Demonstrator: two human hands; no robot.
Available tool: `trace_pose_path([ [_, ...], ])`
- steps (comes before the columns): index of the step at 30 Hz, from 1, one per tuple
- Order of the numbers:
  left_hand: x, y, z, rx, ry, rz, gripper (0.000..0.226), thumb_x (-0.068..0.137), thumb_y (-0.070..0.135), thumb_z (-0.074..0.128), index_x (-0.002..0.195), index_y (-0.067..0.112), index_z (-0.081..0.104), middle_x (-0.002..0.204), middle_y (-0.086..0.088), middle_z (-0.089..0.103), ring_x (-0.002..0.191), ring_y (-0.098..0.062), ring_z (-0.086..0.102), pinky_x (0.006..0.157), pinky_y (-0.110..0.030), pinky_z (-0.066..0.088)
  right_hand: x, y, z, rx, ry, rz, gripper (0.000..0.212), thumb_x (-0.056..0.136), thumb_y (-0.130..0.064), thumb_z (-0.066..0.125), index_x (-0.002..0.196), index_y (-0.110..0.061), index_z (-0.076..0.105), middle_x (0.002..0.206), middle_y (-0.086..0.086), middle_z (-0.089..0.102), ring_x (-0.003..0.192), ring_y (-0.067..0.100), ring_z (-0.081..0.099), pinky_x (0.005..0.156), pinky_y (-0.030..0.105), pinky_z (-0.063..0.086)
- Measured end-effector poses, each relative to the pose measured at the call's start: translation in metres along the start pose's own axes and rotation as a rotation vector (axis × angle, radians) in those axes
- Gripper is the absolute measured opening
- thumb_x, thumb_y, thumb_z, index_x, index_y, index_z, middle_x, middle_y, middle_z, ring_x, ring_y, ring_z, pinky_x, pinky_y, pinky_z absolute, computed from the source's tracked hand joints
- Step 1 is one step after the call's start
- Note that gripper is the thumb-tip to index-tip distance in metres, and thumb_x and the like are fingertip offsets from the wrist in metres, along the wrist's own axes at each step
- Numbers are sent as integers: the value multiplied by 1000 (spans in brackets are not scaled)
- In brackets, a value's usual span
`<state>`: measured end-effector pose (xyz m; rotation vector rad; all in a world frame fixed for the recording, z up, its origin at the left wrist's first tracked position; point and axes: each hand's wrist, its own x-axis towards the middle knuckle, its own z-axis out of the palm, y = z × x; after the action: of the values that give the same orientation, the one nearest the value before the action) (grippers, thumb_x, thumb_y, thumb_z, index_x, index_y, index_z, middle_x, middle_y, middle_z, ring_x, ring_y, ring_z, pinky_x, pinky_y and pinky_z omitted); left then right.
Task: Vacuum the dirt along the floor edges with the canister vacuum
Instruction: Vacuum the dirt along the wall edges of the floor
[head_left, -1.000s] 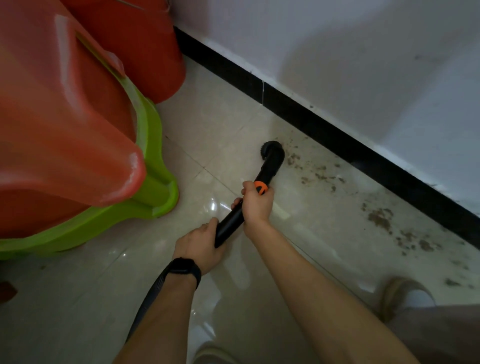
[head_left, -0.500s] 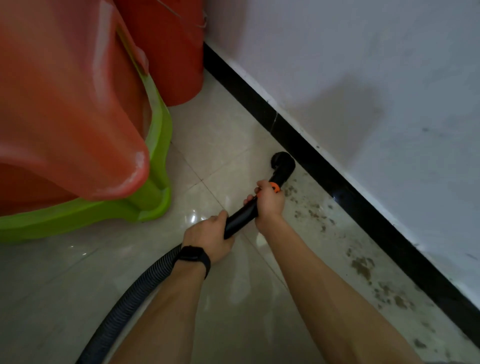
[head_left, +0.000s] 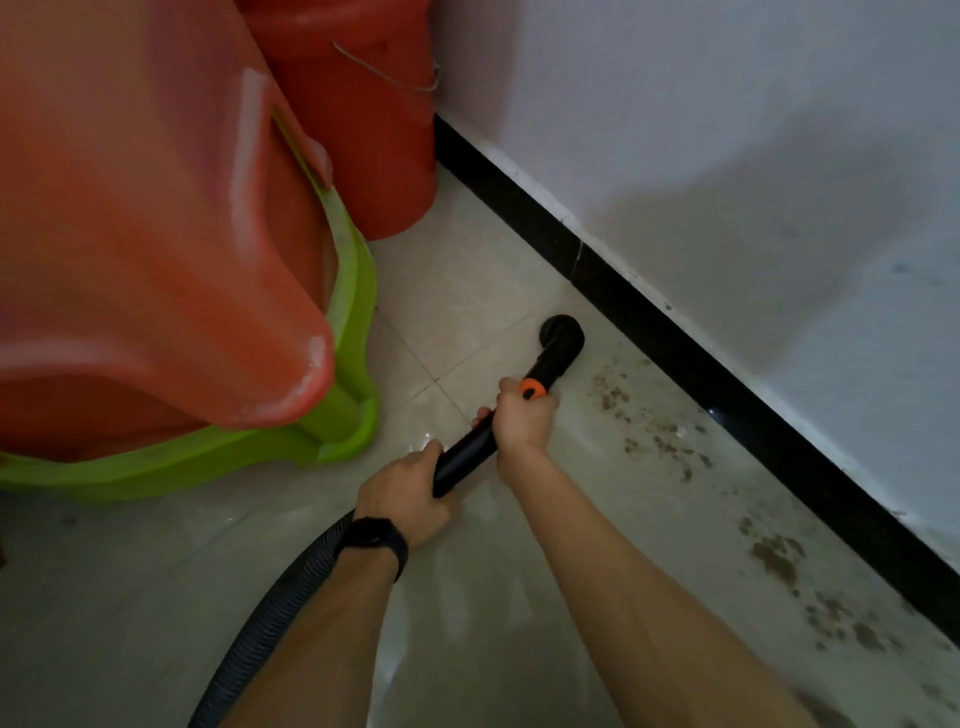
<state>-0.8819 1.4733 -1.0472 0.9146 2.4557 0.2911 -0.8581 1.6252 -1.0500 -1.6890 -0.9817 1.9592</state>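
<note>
**Corner looks clean, the long dirty stretch is left to do**

The vacuum's round nozzle (head_left: 562, 335) sits on the floor (head_left: 130, 597) just beside the black skirting (head_left: 675, 353), at the near end of the dirt (head_left: 654, 436). The right hand (head_left: 524, 421) has a full grip on the black wand (head_left: 467, 452) just below its orange collar (head_left: 532, 387), fingers wrapped round it. The left hand (head_left: 408, 493) grips the wand's lower end, where the ribbed hose (head_left: 270, 613) joins; the canister itself is out of view.

The tiles between the nozzle and the red bucket (head_left: 353, 130) show no specks, so that corner seems finished or was never dirty. From the nozzle on, brown crumbs and smears run along the wall edge to the frame's lower right — by my judgement the larger share of the job.
</note>
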Motion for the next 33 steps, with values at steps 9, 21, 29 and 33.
trace_pose_path([
  [9, -46, -34, 10, 201, -59, 140, 28, 80, 48, 54, 98, 30, 44, 89, 8, 59, 79, -20, 60, 57, -30, 36, -56, 52, -33, 159, 110, 30, 18, 98, -15, 59, 109, -18, 45, 76, 8, 59, 45, 15, 60, 47, 27, 53],
  [21, -54, 11, 28, 189, -116, 143, 27, 81, 50, 50, 89, 33, 31, 78, 13, 46, 69, -15, 51, 56, -31, 31, -39, 43, -73, 175, 93, 9, 21, 92, -11, 61, 106, -20, 48, 53, -10, 56, 42, 16, 56, 49, 31, 53],
  [29, -37, 32, 34, 190, -83, 141, 28, 83, 50, 50, 92, 32, 31, 79, 12, 46, 66, -15, 46, 55, -29, 33, -14, 27, -78, 135, 77, -2, 29, 91, -13, 61, 117, -14, 48, 50, -14, 59, 40, 13, 56, 51, 31, 53],
  [33, -25, 40, 35, 182, -72, 132, 29, 83, 46, 53, 94, 31, 31, 80, 11, 47, 65, -15, 45, 55, -29, 34, -3, 16, -76, 132, 103, -3, 31, 93, -14, 61, 122, -11, 49, 48, -11, 59, 39, 12, 56, 47, 29, 52],
])
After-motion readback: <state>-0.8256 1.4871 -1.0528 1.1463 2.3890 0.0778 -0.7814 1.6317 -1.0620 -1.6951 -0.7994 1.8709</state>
